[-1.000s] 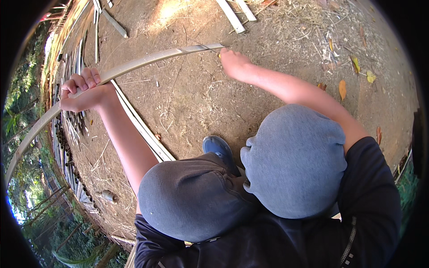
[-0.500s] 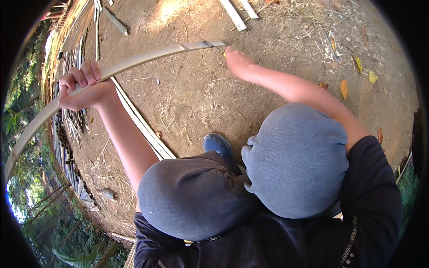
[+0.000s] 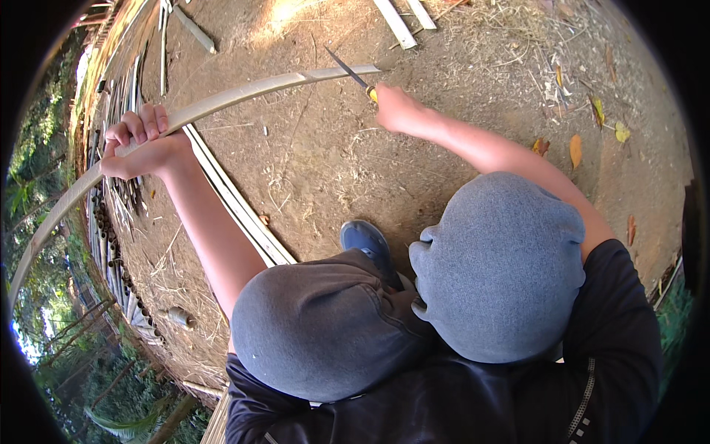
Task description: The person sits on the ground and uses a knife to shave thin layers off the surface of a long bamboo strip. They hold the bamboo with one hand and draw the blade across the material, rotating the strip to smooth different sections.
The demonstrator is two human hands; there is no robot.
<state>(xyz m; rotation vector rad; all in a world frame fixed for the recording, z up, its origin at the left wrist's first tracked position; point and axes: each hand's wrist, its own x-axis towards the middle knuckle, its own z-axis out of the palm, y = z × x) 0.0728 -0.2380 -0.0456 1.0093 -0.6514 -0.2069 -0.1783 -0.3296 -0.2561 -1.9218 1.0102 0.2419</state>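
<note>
A long, pale bamboo strip [image 3: 229, 96] arcs across the view from the lower left up to the top middle. My left hand [image 3: 144, 144] is wrapped round it on the left, with the thumb below and the fingers over its upper side. Near the strip's far right end, my right hand [image 3: 399, 109] closes round the yellow handle of a knife [image 3: 346, 65]. The dark, narrow blade points up and left, crossing the strip close to its tip. Most of the handle is hidden in the fist.
Split pale strips [image 3: 240, 203] lie on the dirt ground between my arms, with more pale strips [image 3: 396, 24] at the top. Cut bamboo poles [image 3: 111, 251] are piled along the left. A short bamboo piece [image 3: 180, 318] lies near them. Dry leaves [image 3: 575, 152] dot the right side.
The knife has turned and risen, so its blade now shows more plainly above the strip. My right hand has shifted slightly down and right. My left hand keeps its hold.
</note>
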